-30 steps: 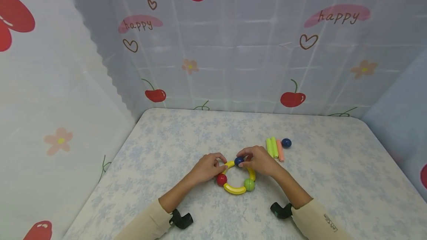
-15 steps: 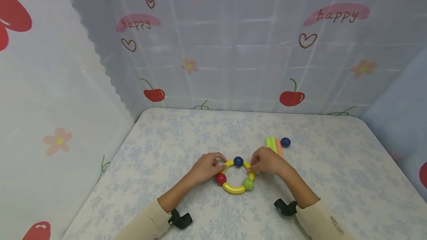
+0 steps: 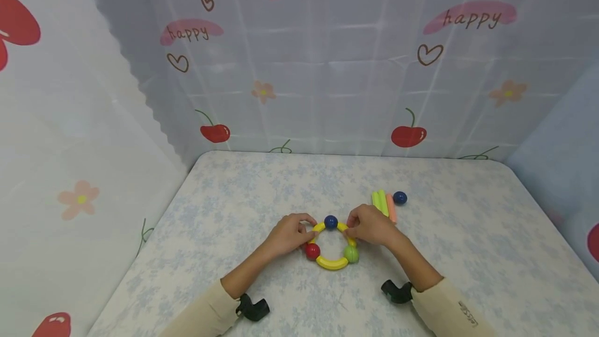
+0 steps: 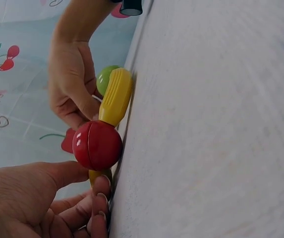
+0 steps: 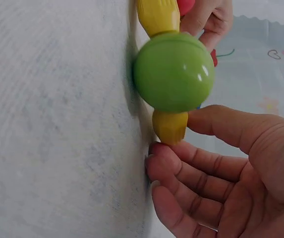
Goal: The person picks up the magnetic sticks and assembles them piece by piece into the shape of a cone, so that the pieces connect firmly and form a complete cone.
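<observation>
On the table lies a ring of curved yellow rods and balls. A blue ball [image 3: 330,222] forms its far side, a red ball [image 3: 312,251] its near left and a green ball [image 3: 351,254] its near right. My left hand [image 3: 290,234] pinches the left curved yellow rod [image 3: 319,228] between thumb and fingers, just beyond the red ball. With thumb and fingertips, my right hand [image 3: 372,225] grips the right curved yellow rod [image 5: 170,128], right beside the green ball. The front curved yellow rod [image 3: 332,263] joins the red and green balls, with neither hand on it.
Behind my right hand lie straight yellow-green rods [image 3: 380,202] and a salmon-pink rod [image 3: 391,208], side by side. A second blue ball [image 3: 400,198] is at their right. The table [image 3: 234,191] meets a printed curtain [image 3: 327,103] at its far edge.
My right hand has left the ring's blue ball for the right yellow rod, then shifted slightly left with it. The ring has turned and moved slightly. My left hand keeps its hold.
</observation>
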Available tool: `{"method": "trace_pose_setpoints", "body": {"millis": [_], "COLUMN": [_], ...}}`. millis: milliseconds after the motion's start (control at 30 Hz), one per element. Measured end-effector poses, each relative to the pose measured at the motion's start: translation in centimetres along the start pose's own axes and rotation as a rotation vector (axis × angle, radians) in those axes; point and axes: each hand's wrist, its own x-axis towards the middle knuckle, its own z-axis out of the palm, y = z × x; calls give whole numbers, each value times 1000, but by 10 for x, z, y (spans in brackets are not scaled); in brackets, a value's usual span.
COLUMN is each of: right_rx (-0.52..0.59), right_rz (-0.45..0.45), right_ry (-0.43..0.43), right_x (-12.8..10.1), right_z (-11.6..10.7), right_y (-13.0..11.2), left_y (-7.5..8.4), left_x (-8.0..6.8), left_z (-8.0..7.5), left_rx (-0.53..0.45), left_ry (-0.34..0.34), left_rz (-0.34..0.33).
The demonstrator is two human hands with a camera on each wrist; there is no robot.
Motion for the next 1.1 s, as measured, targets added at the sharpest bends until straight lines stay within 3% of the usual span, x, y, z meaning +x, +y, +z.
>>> {"method": "trace_pose_setpoints", "body": {"millis": [500, 633, 833, 1100], "right_rx": [36, 48, 40, -27], "right_rz": [21, 32, 45, 163], "right_ry": [20, 46, 158, 211], "right_x": [3, 0, -6, -16], "right_z": [-1, -10, -32, -60], "right_y": [-1, 2, 12, 29], "left_y": [-3, -4, -5, -7], "left_x": [2, 3, 2, 3], "left_z": [-3, -6, -11, -10], "left_rx": [-51, -95, -172, -208], "left_ry": [-40, -79, -130, -140], "left_rz": [-25, -22, -15, -24]}}
